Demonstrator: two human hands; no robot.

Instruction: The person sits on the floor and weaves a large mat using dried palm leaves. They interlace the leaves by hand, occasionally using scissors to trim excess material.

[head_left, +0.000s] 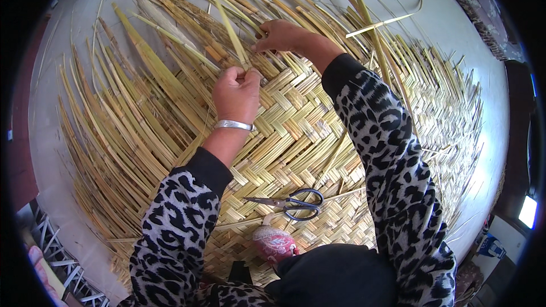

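Observation:
A half-woven mat [296,108] of flat, straw-coloured strips, like split reed, spreads out in front of me in a slanting weave. My left hand [235,95], with a silver bangle at the wrist, is closed at the weave's far edge. Between its thumb and forefinger is the lower end of a pale green reed strip [230,31] that sticks up and away. Just beyond and to the right, my right hand [287,37] reaches over the loose strip ends, its fingers bent around a thin greenish strip [242,16]. Its fingertips are partly hidden.
Dark-handled scissors [301,204] lie on the mat near me, blades pointing left. A patterned pink shoe or sock [274,243] rests on the weave by my dark-clad knee [335,278]. Long loose strips [114,113] fan out left and far over the pale floor [455,28].

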